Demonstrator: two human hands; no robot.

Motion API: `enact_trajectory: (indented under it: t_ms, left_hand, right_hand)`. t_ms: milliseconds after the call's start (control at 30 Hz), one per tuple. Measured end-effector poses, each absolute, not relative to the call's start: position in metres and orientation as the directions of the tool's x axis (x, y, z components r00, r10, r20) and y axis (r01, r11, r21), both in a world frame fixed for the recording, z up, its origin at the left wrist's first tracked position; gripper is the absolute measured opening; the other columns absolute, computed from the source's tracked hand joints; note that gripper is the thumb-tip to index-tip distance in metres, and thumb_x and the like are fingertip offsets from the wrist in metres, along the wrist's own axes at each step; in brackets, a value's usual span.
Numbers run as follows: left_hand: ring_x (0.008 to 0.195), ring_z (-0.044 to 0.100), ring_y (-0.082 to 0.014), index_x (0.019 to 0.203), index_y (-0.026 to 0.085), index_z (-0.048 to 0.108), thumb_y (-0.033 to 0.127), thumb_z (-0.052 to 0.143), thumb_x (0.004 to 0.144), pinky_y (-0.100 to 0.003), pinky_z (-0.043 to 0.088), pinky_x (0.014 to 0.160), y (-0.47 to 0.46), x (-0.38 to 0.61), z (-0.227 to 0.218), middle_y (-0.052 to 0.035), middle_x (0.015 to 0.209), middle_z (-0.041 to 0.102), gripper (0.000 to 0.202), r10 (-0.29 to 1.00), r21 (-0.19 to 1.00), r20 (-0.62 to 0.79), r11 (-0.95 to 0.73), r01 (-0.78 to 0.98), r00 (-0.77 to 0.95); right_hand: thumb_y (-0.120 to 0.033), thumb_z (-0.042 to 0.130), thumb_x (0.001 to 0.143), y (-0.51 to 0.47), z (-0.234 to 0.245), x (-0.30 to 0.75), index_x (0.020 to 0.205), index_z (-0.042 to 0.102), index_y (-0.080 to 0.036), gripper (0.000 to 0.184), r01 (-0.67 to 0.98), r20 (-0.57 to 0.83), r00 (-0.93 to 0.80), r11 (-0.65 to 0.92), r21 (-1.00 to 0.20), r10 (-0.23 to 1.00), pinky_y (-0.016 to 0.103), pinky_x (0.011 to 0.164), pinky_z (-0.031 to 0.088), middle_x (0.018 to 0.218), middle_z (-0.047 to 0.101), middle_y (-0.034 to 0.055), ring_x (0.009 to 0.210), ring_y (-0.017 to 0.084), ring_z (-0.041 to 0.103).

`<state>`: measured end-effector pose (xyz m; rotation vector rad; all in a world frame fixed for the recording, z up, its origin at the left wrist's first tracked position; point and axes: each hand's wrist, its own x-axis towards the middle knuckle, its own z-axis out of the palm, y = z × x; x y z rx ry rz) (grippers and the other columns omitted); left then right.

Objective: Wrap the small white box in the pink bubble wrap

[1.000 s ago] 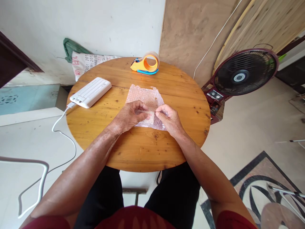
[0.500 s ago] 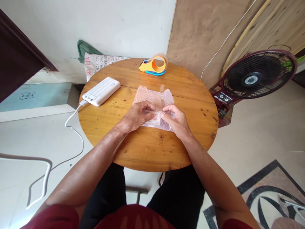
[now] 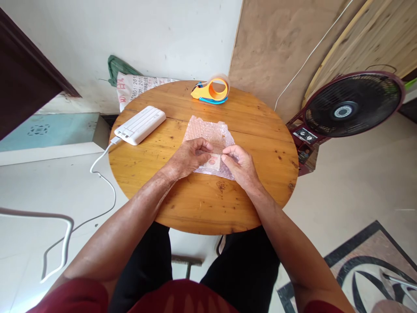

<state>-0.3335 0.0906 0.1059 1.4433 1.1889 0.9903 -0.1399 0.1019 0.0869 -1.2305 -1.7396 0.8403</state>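
Note:
A sheet of pinkish, see-through bubble wrap (image 3: 208, 128) lies crumpled on the round wooden table (image 3: 195, 204). Over its near part, between my fingertips, is a small flat whitish piece (image 3: 214, 161) with reddish marks; whether it lies inside or on top of the wrap I cannot tell. My left hand (image 3: 189, 157) pinches its left side, thumb against curled fingers. At the right side, my right hand (image 3: 241, 165) is closed in a pinch, thumb and forefinger at the piece's edge. Both hands partly cover the wrap.
An orange and blue tape dispenser (image 3: 210, 90) stands at the table's far edge. On the left lies a white power bank (image 3: 140, 124) with a white cable (image 3: 112, 182) hanging to the floor. A dark fan (image 3: 353, 106) stands beyond the right edge.
The small piece now shows its reddish-marked face between my fingers. The wrap's far right corner has pulled inward, and the tape-like strip at its far edge has shifted. The view moved slightly.

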Motion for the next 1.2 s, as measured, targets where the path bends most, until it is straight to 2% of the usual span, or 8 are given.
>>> enact_trajectory:
  t_ms: [200,367,500,567,700,800,933,1200]
  left_hand:
    - [0.067,0.055,-0.0109,0.089,0.014,0.062,0.030,0.073,0.068,-0.024,0.042,0.062,0.091,-0.333,0.107,-0.0034,0.085,0.068,0.029,0.982,0.984,0.000,-0.033,0.174,0.187]
    - [0.067,0.054,-0.0103,0.087,0.014,0.062,0.028,0.072,0.068,-0.023,0.041,0.061,0.091,-0.333,0.109,-0.0024,0.084,0.067,0.025,0.984,0.982,0.007,-0.040,0.184,0.179]
    - [0.068,0.055,-0.0103,0.086,0.014,0.063,0.027,0.072,0.069,-0.023,0.041,0.061,0.091,-0.332,0.110,-0.0024,0.084,0.066,0.024,0.984,0.983,0.002,-0.035,0.179,0.179]
    - [0.068,0.055,-0.0103,0.087,0.014,0.063,0.028,0.072,0.069,-0.023,0.042,0.061,0.090,-0.332,0.111,-0.0030,0.085,0.067,0.025,0.983,0.982,-0.004,-0.031,0.187,0.184]
    - [0.069,0.055,-0.0100,0.089,0.014,0.063,0.027,0.072,0.071,-0.023,0.043,0.062,0.088,-0.332,0.112,-0.0033,0.087,0.068,0.024,0.984,0.975,-0.007,-0.033,0.218,0.181]
    - [0.068,0.055,-0.0100,0.090,0.014,0.064,0.028,0.071,0.073,-0.023,0.044,0.062,0.087,-0.332,0.113,-0.0031,0.086,0.069,0.023,0.983,0.973,-0.012,-0.031,0.228,0.183]
    - [0.068,0.056,-0.0105,0.090,0.015,0.064,0.029,0.071,0.074,-0.024,0.043,0.062,0.086,-0.332,0.114,-0.0032,0.086,0.069,0.023,0.984,0.971,-0.017,-0.026,0.236,0.176]
    - [0.068,0.057,-0.0114,0.085,0.015,0.064,0.028,0.073,0.072,-0.025,0.044,0.063,0.088,-0.332,0.113,-0.0016,0.081,0.067,0.020,0.981,0.980,0.006,-0.045,0.195,0.196]
  right_hand:
    - [-0.027,0.060,0.080,0.101,0.084,-0.141,0.090,0.063,-0.022,0.011,0.449,0.331,-0.195,0.384,-0.807,0.923,0.031,0.075,0.049,0.086,0.070,0.0011,0.078,0.017,0.064]
    - [-0.017,0.055,0.082,0.099,0.084,-0.142,0.093,0.062,-0.023,0.014,0.487,0.504,-0.271,0.569,-0.663,0.820,0.032,0.083,0.051,0.093,0.068,0.0029,0.088,0.018,0.064]
    - [-0.016,0.050,0.087,0.096,0.089,-0.142,0.090,0.063,-0.023,0.015,0.470,0.571,-0.324,0.652,-0.595,0.754,0.034,0.088,0.050,0.096,0.066,0.0050,0.095,0.020,0.063]
    - [-0.019,0.051,0.089,0.094,0.092,-0.142,0.091,0.064,-0.022,0.014,0.481,0.554,-0.300,0.625,-0.614,0.776,0.034,0.086,0.050,0.095,0.067,0.0050,0.093,0.020,0.064]
    - [-0.030,0.055,0.090,0.091,0.097,-0.141,0.102,0.063,-0.023,0.016,0.503,0.400,-0.244,0.468,-0.726,0.883,0.030,0.073,0.050,0.093,0.070,0.0027,0.086,0.018,0.065]
    - [-0.034,0.059,0.087,0.090,0.098,-0.140,0.105,0.062,-0.023,0.021,0.495,0.326,-0.247,0.408,-0.767,0.913,0.029,0.071,0.050,0.092,0.069,0.0017,0.087,0.018,0.066]
    - [-0.037,0.063,0.083,0.092,0.096,-0.141,0.101,0.063,-0.023,0.023,0.470,0.321,-0.257,0.408,-0.783,0.912,0.031,0.077,0.050,0.087,0.067,0.0009,0.083,0.018,0.064]
    - [-0.038,0.067,0.079,0.097,0.088,-0.143,0.097,0.067,-0.021,0.024,0.420,0.249,-0.249,0.336,-0.843,0.936,0.030,0.072,0.050,0.081,0.067,0.0006,0.075,0.016,0.062]
